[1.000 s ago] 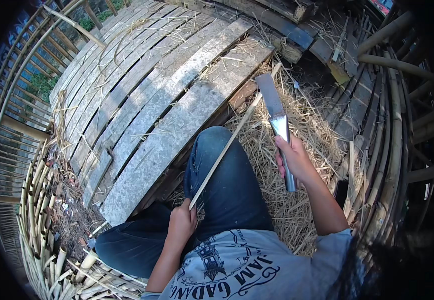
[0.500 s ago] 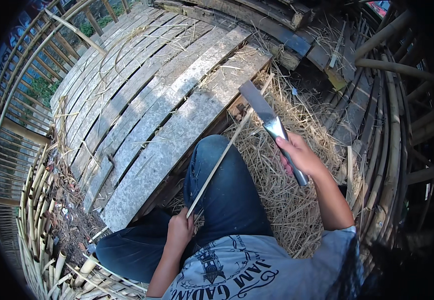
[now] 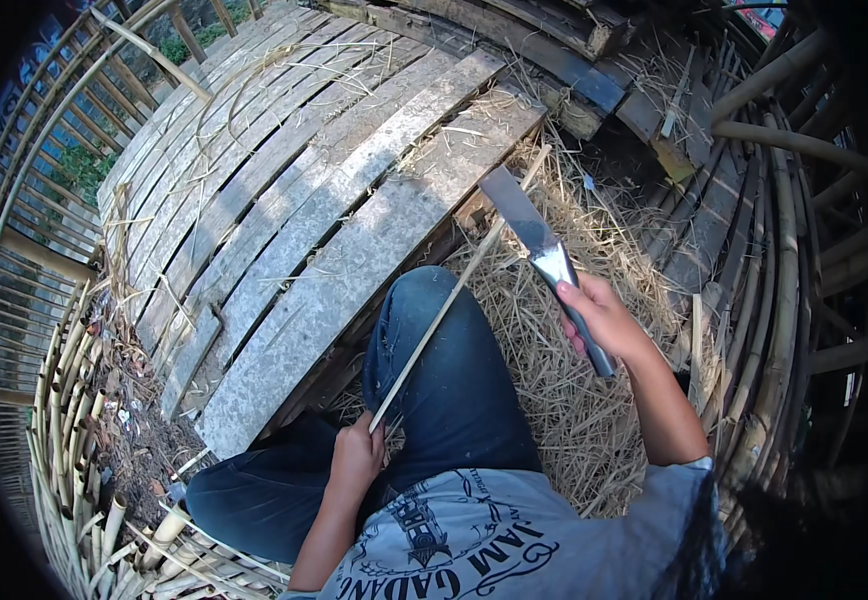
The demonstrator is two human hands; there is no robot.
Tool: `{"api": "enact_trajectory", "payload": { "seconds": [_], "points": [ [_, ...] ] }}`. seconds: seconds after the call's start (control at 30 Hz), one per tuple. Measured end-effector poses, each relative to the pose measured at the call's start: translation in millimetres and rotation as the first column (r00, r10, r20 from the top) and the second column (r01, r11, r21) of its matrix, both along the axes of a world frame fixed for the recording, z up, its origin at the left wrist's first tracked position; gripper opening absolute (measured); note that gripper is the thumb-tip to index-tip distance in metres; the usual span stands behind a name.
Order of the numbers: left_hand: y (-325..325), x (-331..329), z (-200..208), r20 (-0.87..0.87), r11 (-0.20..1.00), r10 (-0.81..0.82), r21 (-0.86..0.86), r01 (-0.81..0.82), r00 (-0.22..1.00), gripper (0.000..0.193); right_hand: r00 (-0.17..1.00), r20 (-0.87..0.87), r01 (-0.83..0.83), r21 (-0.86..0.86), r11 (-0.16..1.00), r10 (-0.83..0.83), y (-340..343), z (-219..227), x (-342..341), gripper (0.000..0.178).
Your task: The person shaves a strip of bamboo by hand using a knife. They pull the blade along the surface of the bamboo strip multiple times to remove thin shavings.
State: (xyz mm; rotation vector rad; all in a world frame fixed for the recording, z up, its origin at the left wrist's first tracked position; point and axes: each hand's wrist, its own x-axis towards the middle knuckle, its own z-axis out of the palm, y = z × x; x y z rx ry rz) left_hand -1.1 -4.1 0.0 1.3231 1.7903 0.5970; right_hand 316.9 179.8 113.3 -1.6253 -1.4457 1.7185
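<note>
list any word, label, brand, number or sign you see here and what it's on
Grey shirt: dark printed lettering with a drawing; I won't copy the words out.
Reddish patch, top right: too small to read.
Metal blade: no lettering visible.

Glossy metal knife (image 3: pixel 553 263), rough wooden planks (image 3: pixel 369 243)

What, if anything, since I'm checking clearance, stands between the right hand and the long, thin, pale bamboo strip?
Only the flat-bladed grey metal knife in the right hand, crossing the strip in view; whether they touch is unclear.
</note>
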Motion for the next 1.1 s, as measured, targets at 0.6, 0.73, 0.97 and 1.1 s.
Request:
{"api": "enact_trajectory", "payload": {
  "seconds": [0.6, 0.73, 0.97, 1.1],
  "points": [
    [1.3, -3.0, -14.9, -0.058, 0.999, -0.043, 0.029, 0.045, 0.997, 0.02, 1.0, 0.016, -0.018, -0.015, 1.0, 0.019, -1.2, -6.3, -16.7, 0.031],
    [-6.9, -6.0, -22.6, 0.047, 0.999, -0.015, 0.036, 0.014, 0.999, 0.022, 0.992, 0.04, -0.115, -0.062, 0.991, 0.117, -4.7, -2.1, -14.1, 0.03],
    [0.2, -6.2, -20.6, -0.002, 0.999, -0.035, 0.032, 0.035, 0.999, 0.022, 0.996, 0.002, -0.085, -0.093, 0.992, 0.085, -14.9, -3.2, -22.4, 0.027],
    [4.8, 0.8, -11.8, 0.051, 1.0, 0.01, -0.027, -0.008, 0.999, 0.026, 0.998, -0.054, 0.028, 0.017, 0.999, -0.027, -0.6, -6.3, -14.7, 0.033]
  ]
}}
